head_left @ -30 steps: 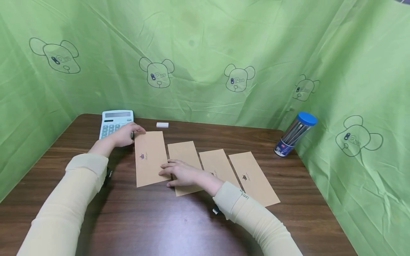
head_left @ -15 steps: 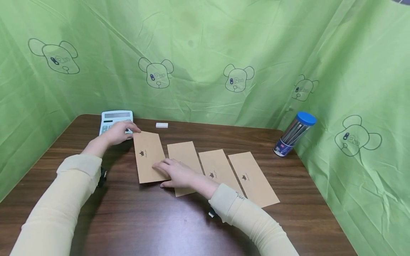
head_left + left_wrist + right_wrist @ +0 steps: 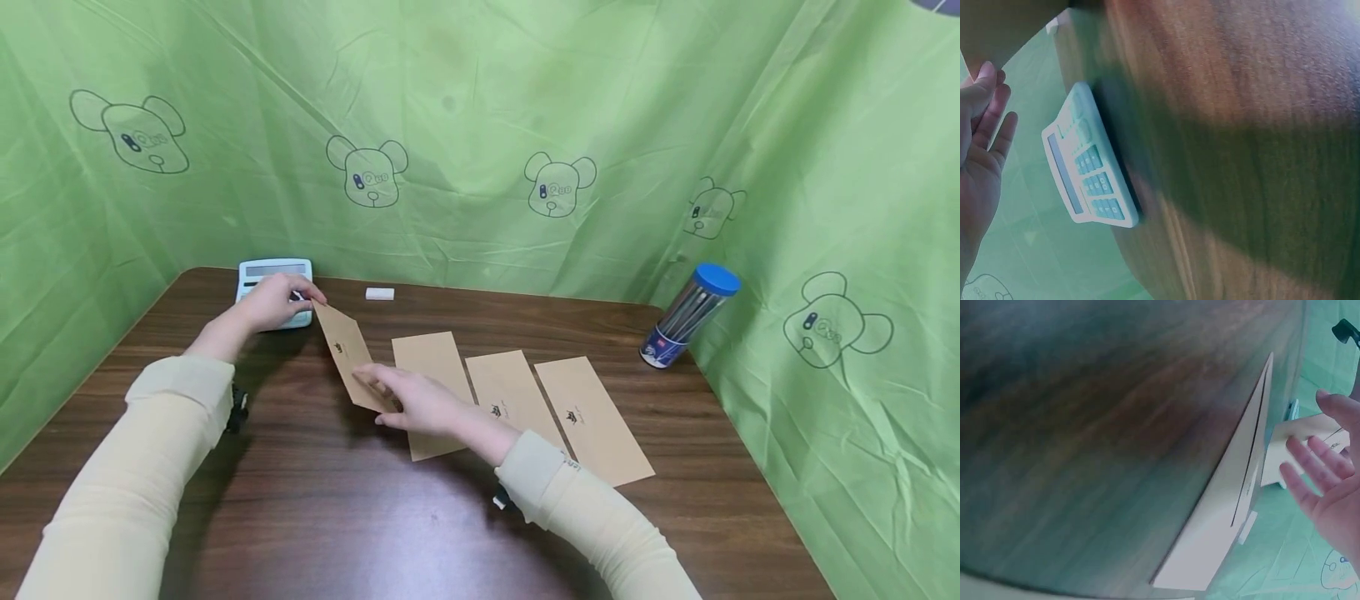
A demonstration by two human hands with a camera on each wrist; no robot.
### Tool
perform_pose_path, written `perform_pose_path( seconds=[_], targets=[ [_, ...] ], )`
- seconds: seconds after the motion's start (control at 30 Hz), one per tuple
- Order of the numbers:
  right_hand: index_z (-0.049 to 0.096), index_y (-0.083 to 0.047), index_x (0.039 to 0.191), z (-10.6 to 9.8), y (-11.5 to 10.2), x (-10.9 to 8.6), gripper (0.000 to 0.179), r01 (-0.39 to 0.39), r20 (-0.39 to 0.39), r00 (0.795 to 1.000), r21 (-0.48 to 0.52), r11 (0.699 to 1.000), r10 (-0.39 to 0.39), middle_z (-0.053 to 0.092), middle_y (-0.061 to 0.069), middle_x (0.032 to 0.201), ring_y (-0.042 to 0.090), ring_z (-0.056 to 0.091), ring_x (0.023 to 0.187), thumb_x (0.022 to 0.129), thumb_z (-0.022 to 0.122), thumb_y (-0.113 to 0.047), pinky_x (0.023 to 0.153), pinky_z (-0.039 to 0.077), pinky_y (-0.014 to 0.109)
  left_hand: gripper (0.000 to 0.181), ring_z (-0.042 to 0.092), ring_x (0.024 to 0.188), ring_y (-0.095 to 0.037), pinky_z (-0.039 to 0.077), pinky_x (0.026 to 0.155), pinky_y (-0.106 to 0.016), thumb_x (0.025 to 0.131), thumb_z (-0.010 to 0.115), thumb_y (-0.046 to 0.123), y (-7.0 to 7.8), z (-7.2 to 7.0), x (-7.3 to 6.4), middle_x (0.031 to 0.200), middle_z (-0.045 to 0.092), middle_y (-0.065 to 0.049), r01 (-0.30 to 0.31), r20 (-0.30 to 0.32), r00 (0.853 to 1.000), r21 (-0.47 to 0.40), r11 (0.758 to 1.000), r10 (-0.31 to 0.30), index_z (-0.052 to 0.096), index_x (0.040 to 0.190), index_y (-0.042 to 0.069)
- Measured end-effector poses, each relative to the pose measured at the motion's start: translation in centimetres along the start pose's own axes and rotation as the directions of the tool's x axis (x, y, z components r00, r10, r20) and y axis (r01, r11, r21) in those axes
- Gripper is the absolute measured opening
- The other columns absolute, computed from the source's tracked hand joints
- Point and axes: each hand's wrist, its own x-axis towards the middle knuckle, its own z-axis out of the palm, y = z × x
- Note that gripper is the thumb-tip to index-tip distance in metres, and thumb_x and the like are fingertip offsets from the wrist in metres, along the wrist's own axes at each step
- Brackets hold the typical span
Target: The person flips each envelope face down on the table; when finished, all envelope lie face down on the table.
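A kraft-brown envelope (image 3: 339,343) with a small crown print stands tilted on the left side of the table, raised off the surface. My left hand (image 3: 272,302) pinches its upper corner between thumb and fingers; the left wrist view shows the same grip on the envelope (image 3: 1013,28). Over the envelope's lower right part lies my right hand (image 3: 426,403), fingers loosely extended and thumb apart. In the right wrist view, that right hand (image 3: 1332,481) has spread fingers overlapping the envelope. Beside it lie three matching envelopes in a row, the nearest envelope (image 3: 429,354) partly under the right hand.
A light-blue calculator (image 3: 274,267) stands behind the left hand. Near the back edge lies a white eraser (image 3: 379,293). A clear tube of pencils with a blue lid (image 3: 717,279) stands at the right. Green curtain (image 3: 465,100) surrounds the dark wooden table (image 3: 360,517).
The leftmost envelope went from lying almost flat to tilted up on edge, its face turning leftward. My left hand shifted slightly left and up with its corner; my right hand shifted slightly left.
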Motion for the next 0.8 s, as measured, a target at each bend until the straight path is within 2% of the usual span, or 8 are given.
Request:
perform_pose_path(
  seconds=[0.1, 0.2, 0.37, 0.47, 0.6, 0.7, 0.8],
  targets=[
    [0.023, -0.021, 0.148, -0.3, 0.1, 0.0, 0.084, 0.052, -0.029, 0.998, 0.069, 0.996, -0.05, 0.057, 0.002, 0.126, 0.009, 0.062, 0.098, 0.081, 0.074, -0.01, 0.087, 0.047, 0.016, 0.011, 0.061, 0.085, -0.027, 0.047, 0.076, -0.047, 0.084, 0.066, -0.003, 0.3, -0.4, 0.3, 0.086, 0.069, -0.009, 0.049, 0.014, 0.999, -0.019, 0.999, -0.048, 0.07, 0.091, 0.004],
    [0.02, -0.022, 0.148, -0.5, 0.0, -0.2, 0.088, 0.084, -0.058, 0.995, 0.095, 0.992, -0.079, 0.056, 0.003, 0.126, 0.009, 0.063, 0.093, 0.08, 0.074, -0.007, 0.083, 0.049, 0.016, 0.007, 0.062, 0.085, -0.026, 0.047, 0.079, -0.047, 0.086, 0.065, 0.0, 0.7, -0.6, 0.5, 0.085, 0.069, -0.009, 0.094, 0.035, 0.995, -0.058, 0.994, -0.092, 0.067, 0.092, 0.004],
    [0.026, -0.02, 0.146, -1.1, -0.4, -0.5, 0.082, 0.062, -0.07, 0.996, 0.131, 0.989, -0.053, 0.056, 0.006, 0.113, 0.012, 0.064, 0.084, 0.081, 0.073, -0.006, 0.076, 0.051, 0.016, 0.005, 0.062, 0.088, -0.025, 0.046, 0.081, -0.044, 0.089, 0.063, 0.007, 1.4, -0.9, 0.9, 0.09, 0.068, -0.01, 0.153, 0.072, 0.987, -0.114, 0.982, -0.145, 0.064, 0.094, 0.005],
    [0.033, -0.015, 0.142, -1.3, -0.4, -0.7, 0.073, 0.04, -0.075, 0.997, 0.144, 0.989, -0.029, 0.055, 0.007, 0.12, 0.014, 0.064, 0.083, 0.081, 0.073, -0.006, 0.075, 0.051, 0.016, 0.008, 0.062, 0.091, -0.026, 0.047, 0.083, -0.044, 0.09, 0.063, 0.009, 1.5, -0.9, 1.2, 0.093, 0.067, -0.01, 0.166, 0.076, 0.985, -0.119, 0.979, -0.157, 0.063, 0.097, 0.005],
    [0.043, -0.009, 0.135, -1.6, -0.2, -0.9, 0.062, 0.01, -0.114, 0.993, 0.095, 0.995, 0.001, 0.052, 0.004, 0.134, 0.014, 0.059, 0.107, 0.081, 0.073, -0.008, 0.088, 0.046, 0.016, 0.015, 0.059, 0.095, -0.029, 0.045, 0.088, -0.047, 0.09, 0.063, 0.012, 1.7, -0.9, 1.7, 0.096, 0.064, -0.012, 0.16, 0.069, 0.986, -0.12, 0.98, -0.153, 0.062, 0.102, 0.003],
    [0.049, -0.007, 0.129, -1.7, 0.0, -1.0, 0.055, -0.022, -0.165, 0.986, 0.076, 0.997, 0.034, 0.056, 0.004, 0.131, 0.014, 0.05, 0.122, 0.08, 0.074, -0.01, 0.1, 0.038, 0.017, 0.023, 0.059, 0.098, -0.032, 0.044, 0.09, -0.049, 0.09, 0.063, 0.011, 2.0, -1.0, 2.0, 0.099, 0.064, -0.015, 0.164, 0.073, 0.985, -0.131, 0.978, -0.155, 0.059, 0.11, 0.002],
    [0.053, -0.005, 0.125, -1.6, 0.2, -1.0, 0.052, -0.056, -0.222, 0.972, 0.12, 0.991, 0.081, 0.059, 0.006, 0.127, 0.016, 0.052, 0.122, 0.079, 0.075, -0.009, 0.104, 0.035, 0.018, 0.031, 0.059, 0.1, -0.035, 0.044, 0.089, -0.05, 0.088, 0.065, 0.008, 2.2, -1.0, 2.1, 0.102, 0.064, -0.018, 0.178, 0.084, 0.982, -0.146, 0.973, -0.167, 0.056, 0.117, 0.0]
  ],
)
